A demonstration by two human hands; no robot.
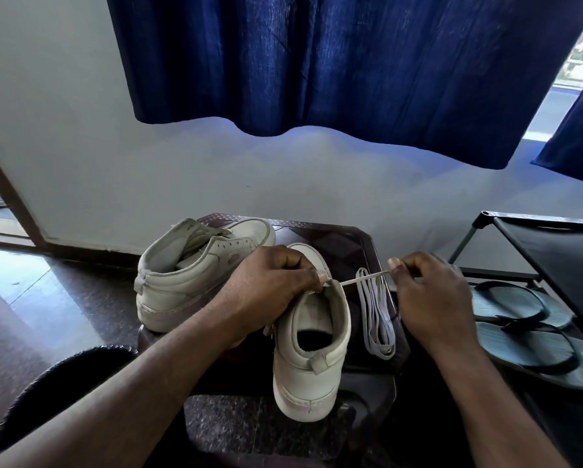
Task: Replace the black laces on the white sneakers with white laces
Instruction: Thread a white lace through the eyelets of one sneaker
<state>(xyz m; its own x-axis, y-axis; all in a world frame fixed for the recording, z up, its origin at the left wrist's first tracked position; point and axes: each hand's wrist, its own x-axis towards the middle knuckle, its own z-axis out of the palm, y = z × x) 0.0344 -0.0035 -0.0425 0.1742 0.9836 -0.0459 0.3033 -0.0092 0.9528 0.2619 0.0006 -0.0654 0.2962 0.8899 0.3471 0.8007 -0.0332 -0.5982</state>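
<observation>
The right hand (pixel 432 298) pinches the tip of a white lace (pixel 364 278) between thumb and forefinger, its other fingers curled under. From that pinch the lace runs taut towards the left hand (pixel 273 288), meeting the collar edge of the near sneaker (pixel 312 359). The left hand's fingers are curled over this sneaker's upper, with the thumb pressed against the rim right where the lace arrives. The sneaker's heel points towards the person and its toe shows just beyond the left hand's knuckles. Directly below the stretched lace, between the two hands, a folded bundle of white lace (pixel 376 319) lies on the dark stool (pixel 344 238); whether it belongs to the pinched strand cannot be told. Beyond and outside the left hand, the far sneaker (pixel 195 275) rests on the same stool with bare eyelets. Outside the right hand, a pair of dark flip-flops (pixel 526 329) lies on a black rack (pixel 553 244).
</observation>
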